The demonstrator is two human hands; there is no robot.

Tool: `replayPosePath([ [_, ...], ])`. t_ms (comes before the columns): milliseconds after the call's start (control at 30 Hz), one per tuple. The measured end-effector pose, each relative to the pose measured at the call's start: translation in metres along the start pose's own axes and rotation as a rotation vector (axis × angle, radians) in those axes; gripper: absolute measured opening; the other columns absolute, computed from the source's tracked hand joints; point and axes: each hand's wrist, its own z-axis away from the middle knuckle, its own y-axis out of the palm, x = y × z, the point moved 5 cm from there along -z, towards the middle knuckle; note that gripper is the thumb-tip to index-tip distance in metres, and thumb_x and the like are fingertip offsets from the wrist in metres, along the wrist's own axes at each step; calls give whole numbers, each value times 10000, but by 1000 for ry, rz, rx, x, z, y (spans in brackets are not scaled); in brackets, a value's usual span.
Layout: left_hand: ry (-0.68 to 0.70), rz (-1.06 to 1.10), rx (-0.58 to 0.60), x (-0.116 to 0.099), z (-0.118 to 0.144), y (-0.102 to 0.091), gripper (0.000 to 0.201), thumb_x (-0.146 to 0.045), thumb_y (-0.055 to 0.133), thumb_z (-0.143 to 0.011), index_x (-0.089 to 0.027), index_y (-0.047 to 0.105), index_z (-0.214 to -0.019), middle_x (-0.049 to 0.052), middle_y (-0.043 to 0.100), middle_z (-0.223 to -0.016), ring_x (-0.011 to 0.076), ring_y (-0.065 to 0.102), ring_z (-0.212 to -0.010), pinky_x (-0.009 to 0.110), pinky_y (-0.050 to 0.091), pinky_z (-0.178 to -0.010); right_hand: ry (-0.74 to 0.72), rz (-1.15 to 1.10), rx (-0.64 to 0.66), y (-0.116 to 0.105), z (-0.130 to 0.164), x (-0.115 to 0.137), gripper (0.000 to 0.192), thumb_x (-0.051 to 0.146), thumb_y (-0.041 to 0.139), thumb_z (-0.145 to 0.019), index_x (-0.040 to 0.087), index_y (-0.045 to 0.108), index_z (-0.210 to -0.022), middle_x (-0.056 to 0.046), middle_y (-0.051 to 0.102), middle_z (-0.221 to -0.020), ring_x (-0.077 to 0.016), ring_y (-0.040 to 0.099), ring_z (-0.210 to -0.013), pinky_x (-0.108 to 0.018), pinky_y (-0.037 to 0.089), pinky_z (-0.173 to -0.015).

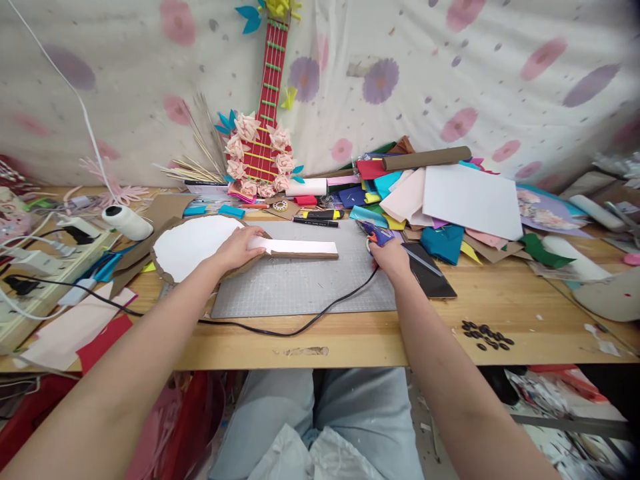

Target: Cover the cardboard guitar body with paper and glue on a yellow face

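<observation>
My left hand (241, 248) lies flat on a cardboard guitar cutout (193, 247), where its round white-faced body meets the long neck strip (300, 248). The cutout rests partly on a grey cutting mat (300, 287). My right hand (391, 257) grips a blue glue gun (376, 233) at the mat's far right corner, nozzle pointing left toward the neck. The gun's black cord (300, 327) trails across the mat to the left. A finished red paper guitar (264, 120) with pink flowers leans on the backdrop.
A heap of coloured paper and foam sheets (450, 200) with a cardboard tube (425, 158) fills the right of the wooden table (500, 300). A power strip (45, 267), a thread spool (127, 221) and cables lie left. Dark beads (487, 335) lie near the front edge. A phone (430, 270) lies beside my right hand.
</observation>
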Motion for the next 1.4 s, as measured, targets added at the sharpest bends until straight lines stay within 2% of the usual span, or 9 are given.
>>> replayPosePath([
  [133, -3, 19, -40, 4, 1, 2, 517, -423, 529, -739, -216, 488, -1211, 50, 579, -1187, 258, 472, -1122, 390, 347, -976, 142, -263, -116, -16, 12, 2, 461, 403, 527, -743, 121, 416, -1090, -101, 645, -775, -257, 631, -788, -373, 453, -760],
  [267, -8, 76, -98, 9, 3, 4, 454, -395, 386, -830, -222, 470, -1242, 41, 592, -1190, 235, 464, -1164, 419, 291, -1034, -4, -467, -238, -32, 23, 21, 418, 369, 554, -702, 150, 486, -1052, -69, 630, -774, -259, 616, -854, -410, 445, -825],
  [367, -30, 129, -99, 9, 6, 3, 460, -395, 342, -850, -222, 445, -1264, 34, 570, -1234, 210, 453, -1200, 430, 197, -1097, -114, -840, -271, -35, 27, 35, 432, 370, 529, -731, 185, 455, -1114, -25, 608, -803, -187, 628, -737, -376, 499, -767],
  [433, -37, 134, -91, 7, 9, 2, 494, -399, 427, -803, -230, 441, -1267, 30, 532, -1284, 225, 419, -1235, 429, 207, -1100, -207, -1142, -152, -31, 26, 48, 396, 337, 555, -721, 213, 449, -1082, 1, 593, -836, -140, 626, -713, -329, 527, -735],
  [567, -1, 52, -98, 0, 13, -2, 638, -320, 587, -666, -219, 425, -1275, 54, 477, -1338, 269, 403, -1248, 459, 190, -1112, -239, -1427, 452, -4, 28, 79, 312, 198, 666, -618, 211, 452, -845, 49, 557, -717, -88, 596, -647, -276, 550, -710],
  [700, 80, -8, -130, -5, 16, -2, 685, -304, 616, -647, -209, 397, -1289, 76, 461, -1346, 283, 403, -1250, 490, 131, -1126, -238, -1419, 700, 17, 36, 95, 439, 121, 700, -563, 238, 443, -899, 86, 522, -687, -67, 577, -612, -251, 558, -659],
  [900, 76, 13, -171, -4, 17, -2, 809, -311, 675, -616, -193, 329, -1338, 104, 458, -1337, 311, 400, -1244, 494, 214, -1099, -523, -1301, 705, 21, 47, 120, 485, 177, 761, -537, 216, 478, -929, 24, 581, -879, -149, 621, -862, -347, 533, -796],
  [1067, 72, 72, -210, -3, 20, 1, 921, -338, 708, -582, -184, 259, -1370, 124, 452, -1336, 338, 364, -1259, 513, 270, -1059, -623, -1146, 781, 16, 55, 137, 432, 286, 744, -610, 186, 503, -954, -54, 625, -982, -184, 625, -881, -332, 547, -705],
  [1400, 29, 727, -538, 44, 11, -2, 575, -115, 531, -577, -236, 395, -1123, 59, 584, -1072, 223, 520, -1124, 476, 329, -1036, -499, -965, 819, 26, 59, 141, 263, 242, 651, -737, 191, 456, -906, -22, 669, -796, -78, 564, -530, -191, 457, -444],
])
